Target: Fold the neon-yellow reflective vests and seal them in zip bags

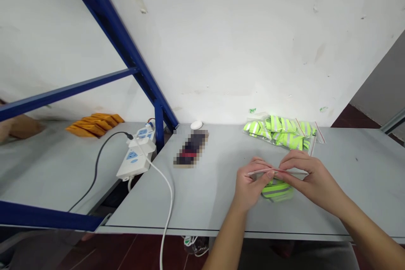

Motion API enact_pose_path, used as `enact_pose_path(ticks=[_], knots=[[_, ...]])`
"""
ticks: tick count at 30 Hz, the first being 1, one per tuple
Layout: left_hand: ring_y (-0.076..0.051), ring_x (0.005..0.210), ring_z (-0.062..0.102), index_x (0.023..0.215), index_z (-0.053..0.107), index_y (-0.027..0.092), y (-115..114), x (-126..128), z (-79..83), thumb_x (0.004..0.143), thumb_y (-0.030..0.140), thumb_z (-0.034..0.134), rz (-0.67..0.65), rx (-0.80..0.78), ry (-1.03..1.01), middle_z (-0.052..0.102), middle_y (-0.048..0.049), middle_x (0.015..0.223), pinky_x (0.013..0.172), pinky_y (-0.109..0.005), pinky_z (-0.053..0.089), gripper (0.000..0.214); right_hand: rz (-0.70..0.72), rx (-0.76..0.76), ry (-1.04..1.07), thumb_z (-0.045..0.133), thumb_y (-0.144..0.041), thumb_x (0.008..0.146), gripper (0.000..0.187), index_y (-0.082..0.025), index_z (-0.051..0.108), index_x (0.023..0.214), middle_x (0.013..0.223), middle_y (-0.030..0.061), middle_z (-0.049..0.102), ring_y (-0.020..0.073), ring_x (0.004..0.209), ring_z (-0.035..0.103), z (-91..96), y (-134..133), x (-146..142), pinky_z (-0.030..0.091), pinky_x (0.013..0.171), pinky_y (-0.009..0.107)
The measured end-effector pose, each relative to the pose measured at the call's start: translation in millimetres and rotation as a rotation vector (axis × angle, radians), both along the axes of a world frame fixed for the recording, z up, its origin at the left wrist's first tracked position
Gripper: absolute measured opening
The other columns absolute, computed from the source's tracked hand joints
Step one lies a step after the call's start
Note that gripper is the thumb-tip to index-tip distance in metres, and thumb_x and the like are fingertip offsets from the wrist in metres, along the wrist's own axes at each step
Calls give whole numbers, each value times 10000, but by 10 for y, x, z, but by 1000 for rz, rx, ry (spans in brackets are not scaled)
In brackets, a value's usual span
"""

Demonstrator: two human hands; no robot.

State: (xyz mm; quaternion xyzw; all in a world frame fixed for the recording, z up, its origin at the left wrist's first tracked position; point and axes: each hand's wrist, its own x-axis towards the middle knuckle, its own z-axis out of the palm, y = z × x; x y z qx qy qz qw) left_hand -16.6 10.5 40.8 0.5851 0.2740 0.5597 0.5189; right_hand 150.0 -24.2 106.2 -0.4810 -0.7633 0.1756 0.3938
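Note:
Near the front of the grey table (202,202), my left hand (251,183) pinches the top edge of a clear zip bag (278,197). From the other side my right hand (305,175) grips the same edge, its fingertips close to the left thumb. Inside the bag lies a folded neon yellow-green strap (274,190) with a grey reflective stripe. Behind my hands, against the wall, several similar filled bags (284,130) lie in a heap with red-lined zip edges. My fingers partly hide the bag's opening.
A blurred-out flat object (191,148) and a white oval item (196,125) lie to the left. Farther left are a white power strip (136,158), a white cable (171,194), a blue metal frame (126,46) and orange packets (95,125).

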Motion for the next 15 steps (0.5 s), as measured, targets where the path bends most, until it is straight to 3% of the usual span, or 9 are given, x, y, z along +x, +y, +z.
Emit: enact_pose_path(ticks=[3,8,12,15], knots=[[-217,859,615,767,753,176,5,2,6,781,356,719,-9,-16,-11,718,-84,787,791,-352,499,183,-4,-39,21,621,-409,867,226,-233,702,752,756,37,680,189,740,617,30,15,-8,476,742,343],[-220,917,660,1012,688,177,-15,-56,-49,701,401,787,-93,-224,-120,722,-91,1000,793,-316,513,396,-61,-115,110,649,-397,846,205,-226,699,744,781,31,680,180,749,627,4,29,33,476,713,309],[-196,930,652,939,674,172,-20,-80,-114,776,408,722,-34,-235,-164,714,-76,976,848,-303,489,292,-73,-79,101,654,-381,846,173,-235,707,769,795,23,681,180,757,627,-47,9,95,465,735,319],[-181,897,649,826,678,166,-3,-63,-149,783,400,715,35,-228,-158,705,-63,923,844,-298,486,240,-69,-14,46,635,-357,865,157,-238,700,785,805,13,680,180,773,624,-74,-6,138,427,846,368]])
